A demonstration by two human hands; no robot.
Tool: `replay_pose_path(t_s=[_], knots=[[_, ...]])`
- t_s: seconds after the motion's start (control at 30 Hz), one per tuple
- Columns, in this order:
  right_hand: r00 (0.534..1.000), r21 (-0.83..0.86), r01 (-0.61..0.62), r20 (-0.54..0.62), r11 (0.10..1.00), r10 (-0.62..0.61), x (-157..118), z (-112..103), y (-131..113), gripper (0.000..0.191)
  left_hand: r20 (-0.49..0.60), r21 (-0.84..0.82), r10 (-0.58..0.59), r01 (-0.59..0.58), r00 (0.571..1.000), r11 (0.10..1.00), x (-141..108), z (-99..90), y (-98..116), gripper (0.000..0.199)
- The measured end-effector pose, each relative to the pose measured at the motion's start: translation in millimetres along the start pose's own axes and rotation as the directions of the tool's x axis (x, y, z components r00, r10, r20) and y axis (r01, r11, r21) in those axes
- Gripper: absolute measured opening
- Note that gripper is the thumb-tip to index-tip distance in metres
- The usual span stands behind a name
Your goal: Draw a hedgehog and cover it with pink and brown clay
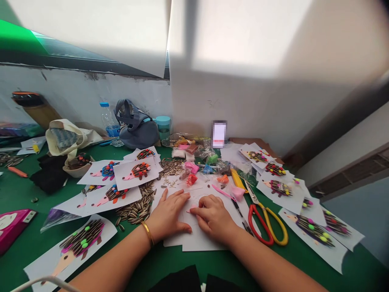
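My left hand (172, 213) lies on the white paper (197, 242) with its fingers apart, holding nothing. Just right of it, my right hand (212, 215) rests on the same paper with its fingers drawn together over a small pink piece (192, 209), which is mostly hidden beneath the fingertips. Faint drawn lines show on the paper around the hands. Beyond my left hand lies a pile of striped sunflower seeds (136, 209). To the right of my right hand are a black pen (241, 215) and a pink tool (221, 190).
Scissors (269, 227) with red and yellow handles lie at the right. Hedgehog pictures on paper (105, 168) flank both sides. Bags of coloured clay (191, 178) and a phone (219, 134) are at the back. A blue bag (139, 132) and bottle (110, 121) stand back left.
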State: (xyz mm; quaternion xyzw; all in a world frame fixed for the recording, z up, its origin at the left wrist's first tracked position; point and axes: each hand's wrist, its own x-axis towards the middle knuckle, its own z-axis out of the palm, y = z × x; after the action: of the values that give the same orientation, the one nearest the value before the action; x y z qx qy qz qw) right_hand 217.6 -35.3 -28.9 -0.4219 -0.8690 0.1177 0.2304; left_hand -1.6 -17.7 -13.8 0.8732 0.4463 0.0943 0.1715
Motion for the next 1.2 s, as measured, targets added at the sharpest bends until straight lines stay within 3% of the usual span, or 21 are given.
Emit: replay_pose_path(t_s=[0.63,0.93,1.03,1.2], knots=[[0.997,-0.044,0.045,0.064,0.998,-0.042,0.9,-3.7,-5.4,0.028,-0.019,-0.010,0.016,-0.016,1.000,1.000,-0.2,1.5,-1.5,0.095],[1.000,-0.029,0.017,-0.011,0.999,-0.018,-1.7,-0.3,-0.6,0.029,-0.024,-0.001,0.016,-0.016,1.000,1.000,-1.1,3.2,-2.3,0.096],[0.997,0.015,-0.023,-0.073,1.000,0.024,-1.1,-2.8,6.1,0.028,-0.036,0.000,0.024,-0.024,0.999,1.000,-1.4,4.0,-2.8,0.096],[0.970,-0.017,-0.194,-0.156,0.981,0.189,-2.2,-11.1,24.9,0.018,-0.042,0.012,0.012,-0.011,0.999,1.000,-1.3,4.4,-1.2,0.092]])
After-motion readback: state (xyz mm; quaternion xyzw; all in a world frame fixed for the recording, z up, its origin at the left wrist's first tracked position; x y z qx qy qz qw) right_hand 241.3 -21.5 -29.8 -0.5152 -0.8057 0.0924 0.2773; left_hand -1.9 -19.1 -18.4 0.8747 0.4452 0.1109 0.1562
